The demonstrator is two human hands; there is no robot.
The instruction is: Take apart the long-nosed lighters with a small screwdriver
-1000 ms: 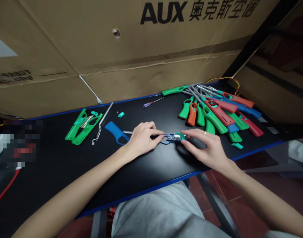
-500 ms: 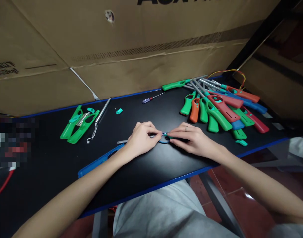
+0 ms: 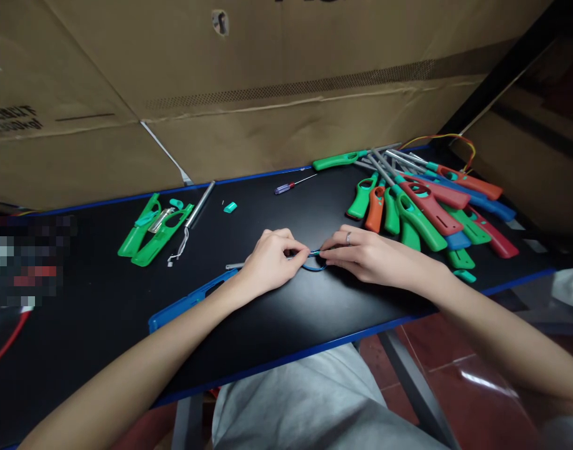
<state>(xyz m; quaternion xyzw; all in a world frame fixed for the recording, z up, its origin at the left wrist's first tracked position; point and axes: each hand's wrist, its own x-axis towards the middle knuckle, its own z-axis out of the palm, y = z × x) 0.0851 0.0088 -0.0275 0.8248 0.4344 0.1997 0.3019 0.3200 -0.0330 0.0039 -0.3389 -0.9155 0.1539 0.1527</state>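
My left hand (image 3: 275,259) is closed in a pinch over the table. A grey metal lighter tube (image 3: 234,266) passes beneath it, one end showing on its left. Close to these fingertips, my right hand (image 3: 368,253), with a ring on one finger, pinches a thin dark-blue looped part (image 3: 314,268). Most of that part is hidden by the fingers, so its kind is unclear. Beside my left forearm lies a blue lighter handle shell (image 3: 178,307), partly covered by the arm.
Several gas lighters (image 3: 424,215) are piled at the right. An opened green lighter shell (image 3: 162,234) and a loose metal tube (image 3: 200,205) lie left. A small screwdriver (image 3: 286,187) and a teal piece (image 3: 230,207) sit toward the back, before a cardboard wall (image 3: 267,137).
The view has shifted slightly. My right hand's fingers have drawn closer together around the looped part, and its forearm has turned a little. My left hand keeps its pinch.
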